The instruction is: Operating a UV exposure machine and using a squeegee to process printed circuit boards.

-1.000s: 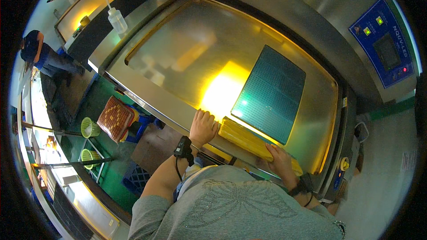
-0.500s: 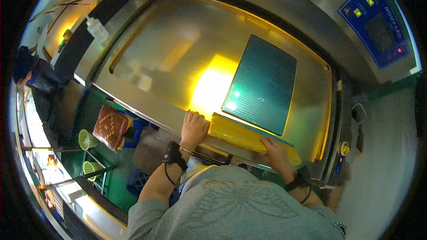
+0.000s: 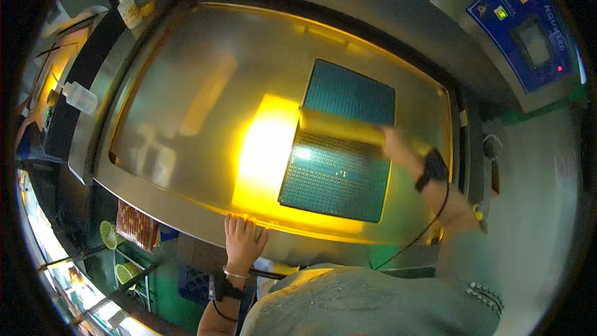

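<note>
A dark teal sheet with a fine grid pattern (image 3: 333,183) lies on the glossy metal bed (image 3: 186,43) of a large machine. Across its middle stretches a long yellow strip (image 3: 339,126), blurred by motion, so I cannot tell its exact kind. My right hand (image 3: 393,144) grips the strip near its right end; its fingers are partly smeared. On the bed's front rim rests my left hand (image 3: 244,241), fingers stretched out, holding nothing. Bright yellow light reflects off the bed just left of the sheet.
A blue control panel (image 3: 528,31) with lit buttons is at the far right. Plastic bottles (image 3: 129,12) and a squeeze bottle (image 3: 79,98) stand along the left. Below are a red-brown woven cushion (image 3: 135,225) and green baskets (image 3: 127,272). Part of another person (image 3: 26,134) shows at the left edge.
My right hand has carried the yellow strip from the bed's front edge up and away over the sheet. My left hand has let go of it and lies on the front rim.
</note>
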A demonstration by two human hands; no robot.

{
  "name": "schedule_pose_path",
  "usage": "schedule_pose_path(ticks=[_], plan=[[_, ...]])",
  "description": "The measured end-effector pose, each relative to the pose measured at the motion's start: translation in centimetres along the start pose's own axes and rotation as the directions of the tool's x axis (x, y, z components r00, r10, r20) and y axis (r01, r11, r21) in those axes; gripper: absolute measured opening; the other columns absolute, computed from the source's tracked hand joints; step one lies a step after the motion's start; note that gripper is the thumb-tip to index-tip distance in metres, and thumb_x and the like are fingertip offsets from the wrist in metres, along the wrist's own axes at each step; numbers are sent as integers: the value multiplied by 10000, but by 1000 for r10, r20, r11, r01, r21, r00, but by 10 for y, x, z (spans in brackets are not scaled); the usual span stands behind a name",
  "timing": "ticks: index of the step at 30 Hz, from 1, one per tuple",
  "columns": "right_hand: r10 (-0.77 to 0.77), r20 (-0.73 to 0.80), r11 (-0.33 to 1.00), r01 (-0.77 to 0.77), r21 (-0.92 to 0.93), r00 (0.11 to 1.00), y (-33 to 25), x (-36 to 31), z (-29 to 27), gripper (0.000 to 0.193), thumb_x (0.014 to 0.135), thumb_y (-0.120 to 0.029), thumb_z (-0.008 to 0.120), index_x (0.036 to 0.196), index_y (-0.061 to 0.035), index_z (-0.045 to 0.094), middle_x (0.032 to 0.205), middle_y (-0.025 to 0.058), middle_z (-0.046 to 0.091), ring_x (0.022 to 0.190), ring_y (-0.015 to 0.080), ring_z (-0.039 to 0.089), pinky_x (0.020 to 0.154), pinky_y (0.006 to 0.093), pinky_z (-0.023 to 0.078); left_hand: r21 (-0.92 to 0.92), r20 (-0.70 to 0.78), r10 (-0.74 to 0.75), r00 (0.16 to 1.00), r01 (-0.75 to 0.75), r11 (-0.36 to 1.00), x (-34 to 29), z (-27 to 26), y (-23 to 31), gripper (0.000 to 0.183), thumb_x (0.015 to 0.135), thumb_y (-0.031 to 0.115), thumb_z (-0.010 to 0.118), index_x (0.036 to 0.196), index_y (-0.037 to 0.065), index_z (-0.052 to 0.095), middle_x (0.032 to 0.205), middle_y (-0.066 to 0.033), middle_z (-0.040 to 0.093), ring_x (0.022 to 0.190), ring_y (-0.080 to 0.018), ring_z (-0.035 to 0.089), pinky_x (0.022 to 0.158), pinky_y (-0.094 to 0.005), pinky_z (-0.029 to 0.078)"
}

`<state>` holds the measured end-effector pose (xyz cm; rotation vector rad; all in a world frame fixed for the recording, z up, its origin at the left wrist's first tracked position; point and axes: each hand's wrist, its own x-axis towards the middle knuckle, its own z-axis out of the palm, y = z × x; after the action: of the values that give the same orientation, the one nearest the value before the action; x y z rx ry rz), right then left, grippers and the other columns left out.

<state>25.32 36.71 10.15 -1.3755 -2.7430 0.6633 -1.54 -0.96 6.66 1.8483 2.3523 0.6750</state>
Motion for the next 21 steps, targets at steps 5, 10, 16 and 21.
schedule_pose_path(ticks=[5,10,16,21], plan=[[-13,-131,987,-8,-159,991,67,150,-40,496,701,43,471,1183,-63,523,1034,233,583,986,359,558,844,387,448,21,-29,-38,999,38,999,-4,2,-1,329,683,279,670,810,13,524,846,-151,480,878,-343,477,935,-524,330],[-21,-228,970,-35,-239,974,91,172,-46,418,699,-13,489,1112,8,546,957,273,589,966,384,556,815,417,451,9,0,-17,1000,17,1000,-5,-2,2,310,703,266,655,820,11,523,866,-155,478,897,-341,473,940,-523,326],[28,214,963,31,-268,976,14,68,-55,261,644,-76,530,847,72,601,803,263,607,745,355,621,611,424,484,40,33,-31,999,29,999,-5,0,2,355,756,302,599,939,6,526,929,-202,479,943,-388,455,944,-522,319],[-74,437,992,113,-64,896,-54,-60,-28,259,600,-134,595,759,71,600,613,234,572,540,265,573,485,410,419,-95,-188,-66,980,49,994,-2,-5,22,536,745,354,619,1164,56,469,1118,-221,461,1091,-413,406,975,-524,285]])
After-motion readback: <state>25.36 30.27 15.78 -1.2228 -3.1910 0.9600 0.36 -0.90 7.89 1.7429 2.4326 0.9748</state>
